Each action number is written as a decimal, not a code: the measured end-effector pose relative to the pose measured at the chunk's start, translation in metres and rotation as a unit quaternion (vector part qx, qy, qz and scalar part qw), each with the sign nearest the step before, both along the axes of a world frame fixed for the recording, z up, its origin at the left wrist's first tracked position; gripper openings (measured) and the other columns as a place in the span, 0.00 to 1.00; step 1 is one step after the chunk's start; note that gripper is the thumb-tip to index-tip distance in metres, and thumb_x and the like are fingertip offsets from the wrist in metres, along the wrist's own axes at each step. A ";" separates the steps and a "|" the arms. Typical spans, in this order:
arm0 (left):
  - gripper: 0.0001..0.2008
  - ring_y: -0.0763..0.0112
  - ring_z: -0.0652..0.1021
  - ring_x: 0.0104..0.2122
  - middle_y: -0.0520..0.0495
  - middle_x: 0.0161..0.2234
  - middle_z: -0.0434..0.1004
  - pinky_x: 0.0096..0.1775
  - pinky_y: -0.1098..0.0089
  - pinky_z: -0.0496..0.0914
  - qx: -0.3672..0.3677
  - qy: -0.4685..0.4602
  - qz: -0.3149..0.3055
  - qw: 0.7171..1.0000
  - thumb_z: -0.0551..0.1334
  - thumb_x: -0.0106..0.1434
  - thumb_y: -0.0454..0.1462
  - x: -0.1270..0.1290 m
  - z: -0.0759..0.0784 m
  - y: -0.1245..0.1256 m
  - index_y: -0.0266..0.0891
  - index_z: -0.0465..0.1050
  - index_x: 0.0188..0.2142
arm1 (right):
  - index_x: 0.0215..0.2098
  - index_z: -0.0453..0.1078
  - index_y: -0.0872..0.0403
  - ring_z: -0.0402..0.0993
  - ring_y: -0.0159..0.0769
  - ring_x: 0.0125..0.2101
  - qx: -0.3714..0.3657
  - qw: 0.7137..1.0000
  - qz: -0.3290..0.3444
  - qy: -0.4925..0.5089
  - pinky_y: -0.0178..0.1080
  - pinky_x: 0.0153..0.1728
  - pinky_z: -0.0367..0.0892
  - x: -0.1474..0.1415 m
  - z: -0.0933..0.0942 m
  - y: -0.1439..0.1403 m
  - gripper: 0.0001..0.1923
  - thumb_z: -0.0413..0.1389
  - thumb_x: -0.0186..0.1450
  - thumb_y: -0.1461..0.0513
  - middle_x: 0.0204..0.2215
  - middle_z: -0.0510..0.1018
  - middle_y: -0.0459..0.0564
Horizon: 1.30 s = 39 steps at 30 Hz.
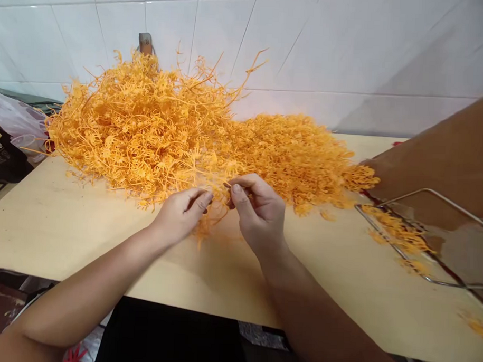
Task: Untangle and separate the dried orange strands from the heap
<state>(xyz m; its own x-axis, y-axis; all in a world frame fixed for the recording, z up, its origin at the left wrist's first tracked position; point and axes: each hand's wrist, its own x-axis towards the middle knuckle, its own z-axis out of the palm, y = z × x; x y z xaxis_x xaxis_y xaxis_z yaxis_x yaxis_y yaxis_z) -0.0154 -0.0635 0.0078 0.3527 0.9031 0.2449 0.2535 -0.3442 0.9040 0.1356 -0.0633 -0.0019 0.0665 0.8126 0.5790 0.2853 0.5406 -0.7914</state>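
My left hand [183,213] is closed in a pinch, thumb against forefinger, at the front of the orange pile. Close by on its right, my right hand [260,210] pinches too, its fingers curled in. Between them is a branching orange plastic sprig [203,230], blurred and hanging over the table; the fingertips hide where it is gripped. Behind my left hand rises a tall tangled heap of orange plastic sprigs [140,124] with thin stems sticking out. A lower, denser mound of orange plastic pieces [290,156] lies behind my right hand.
The pale table [66,222] runs up to a white tiled wall [309,56]. On the right, a large brown cardboard piece [444,151] leans beside a metal wire frame [432,280], with loose orange pieces [402,234] around it. A black bag [7,157] sits at far left.
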 end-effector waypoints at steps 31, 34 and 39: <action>0.07 0.79 0.70 0.29 0.51 0.30 0.70 0.36 0.72 0.67 -0.136 -0.027 -0.176 0.975 0.60 0.55 0.36 0.002 -0.015 0.010 0.35 0.65 0.33 | 0.27 0.70 0.55 0.64 0.26 0.22 -0.184 0.976 0.098 0.066 0.31 0.21 0.61 0.003 0.019 0.024 0.16 0.57 0.54 0.50 0.21 0.70 0.45; 0.12 0.80 0.71 0.27 0.52 0.28 0.69 0.32 0.74 0.67 -0.171 -0.134 -0.186 0.958 0.63 0.52 0.40 -0.001 -0.006 0.008 0.36 0.64 0.33 | 0.25 0.70 0.55 0.67 0.27 0.22 -0.216 0.963 0.142 0.074 0.31 0.22 0.63 0.000 0.024 0.031 0.18 0.56 0.54 0.48 0.22 0.72 0.47; 0.15 0.77 0.73 0.26 0.52 0.27 0.71 0.30 0.72 0.69 -0.105 -0.239 -0.114 0.959 0.64 0.52 0.45 -0.024 0.016 0.013 0.39 0.64 0.32 | 0.25 0.68 0.56 0.68 0.28 0.23 -0.306 0.918 0.247 0.063 0.33 0.25 0.66 -0.019 0.005 0.040 0.23 0.49 0.58 0.45 0.20 0.71 0.46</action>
<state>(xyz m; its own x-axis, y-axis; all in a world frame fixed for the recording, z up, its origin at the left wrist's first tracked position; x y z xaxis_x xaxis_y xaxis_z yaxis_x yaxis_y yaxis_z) -0.0398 -0.0503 0.0238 0.4391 0.8631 0.2496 -0.2667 -0.1400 0.9536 0.1163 -0.0229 0.0026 -0.3611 0.9324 0.0182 0.0100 0.0234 -0.9997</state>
